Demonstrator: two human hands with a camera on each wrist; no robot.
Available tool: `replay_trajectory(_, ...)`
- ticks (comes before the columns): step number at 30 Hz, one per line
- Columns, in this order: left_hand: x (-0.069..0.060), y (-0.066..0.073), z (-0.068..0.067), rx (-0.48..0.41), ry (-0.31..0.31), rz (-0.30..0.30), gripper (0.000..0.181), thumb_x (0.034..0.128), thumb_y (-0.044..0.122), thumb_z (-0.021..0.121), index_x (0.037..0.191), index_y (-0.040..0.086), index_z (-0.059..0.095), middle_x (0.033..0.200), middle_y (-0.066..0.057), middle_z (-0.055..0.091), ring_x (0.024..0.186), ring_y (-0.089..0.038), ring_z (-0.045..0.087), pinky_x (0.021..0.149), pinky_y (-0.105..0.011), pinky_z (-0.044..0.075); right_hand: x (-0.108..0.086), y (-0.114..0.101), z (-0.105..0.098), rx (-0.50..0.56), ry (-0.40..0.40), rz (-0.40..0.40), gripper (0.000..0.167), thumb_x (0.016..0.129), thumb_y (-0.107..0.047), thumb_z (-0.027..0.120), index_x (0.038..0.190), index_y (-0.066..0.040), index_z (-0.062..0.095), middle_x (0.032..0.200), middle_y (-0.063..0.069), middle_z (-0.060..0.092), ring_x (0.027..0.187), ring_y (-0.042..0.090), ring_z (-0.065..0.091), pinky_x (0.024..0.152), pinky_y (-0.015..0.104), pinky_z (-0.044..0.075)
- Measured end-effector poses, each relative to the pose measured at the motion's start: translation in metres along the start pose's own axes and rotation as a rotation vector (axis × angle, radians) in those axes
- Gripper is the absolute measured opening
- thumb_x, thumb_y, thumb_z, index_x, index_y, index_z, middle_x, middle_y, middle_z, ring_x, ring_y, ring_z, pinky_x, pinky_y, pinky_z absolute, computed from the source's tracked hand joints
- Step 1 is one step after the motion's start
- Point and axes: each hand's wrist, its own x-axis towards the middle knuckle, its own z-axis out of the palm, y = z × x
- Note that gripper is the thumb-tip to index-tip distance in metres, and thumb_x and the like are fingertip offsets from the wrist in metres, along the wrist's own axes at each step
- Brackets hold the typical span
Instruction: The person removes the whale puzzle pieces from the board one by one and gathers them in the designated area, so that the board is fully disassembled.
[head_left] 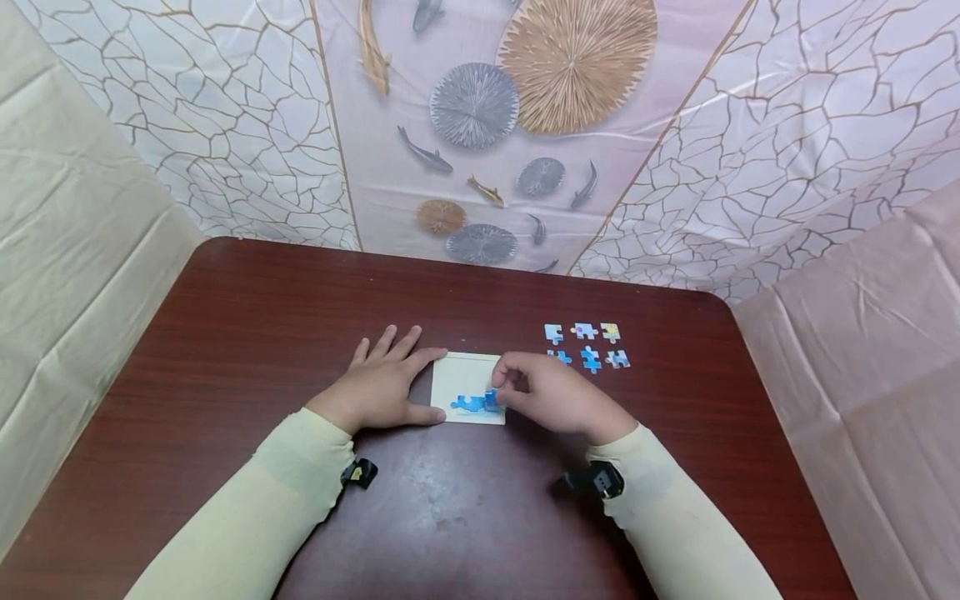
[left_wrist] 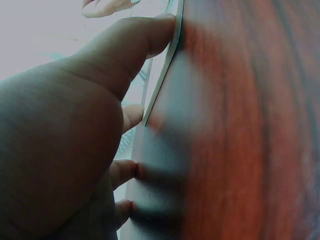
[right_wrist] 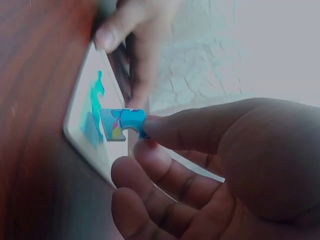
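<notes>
A pale puzzle board (head_left: 463, 368) lies on the table in front of the person. My left hand (head_left: 378, 385) rests with spread fingers at its left side; the thumb touches the lower left corner, the index fingertip the upper left one. Blue joined puzzle pieces (head_left: 468, 403) lie along the board's lower part. Between thumb and index finger, my right hand (head_left: 558, 393) pinches a blue puzzle piece (right_wrist: 122, 124), tilted above the board's right part. In the left wrist view, the left thumb (left_wrist: 145, 37) presses on the board's edge.
Several loose puzzle pieces (head_left: 590, 360) lie in two rows at the right, beyond the right hand. The dark red wooden table (head_left: 450, 517) is bordered by patterned cloth walls (head_left: 247, 125) at the back and plain ones at the sides.
</notes>
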Motion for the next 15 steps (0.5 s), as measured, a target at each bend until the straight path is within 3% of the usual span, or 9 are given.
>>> replay_trajectory(15, -0.001, 0.001, 0.0, 0.002, -0.002, 0.002, 0.102, 0.0908, 0.076, 0.082, 0.176, 0.043, 0.036, 0.192, -0.009, 0.008, 0.177, -0.047, -0.002, 0.135, -0.08, 0.004, -0.019, 0.04, -0.04, -0.002, 0.048, 0.114, 0.005, 0.108, -0.018, 0.075, 0.11, -0.023, 0.074, 0.094, 0.001, 0.071, 0.081, 0.021, 0.065, 0.073, 0.039, 0.056)
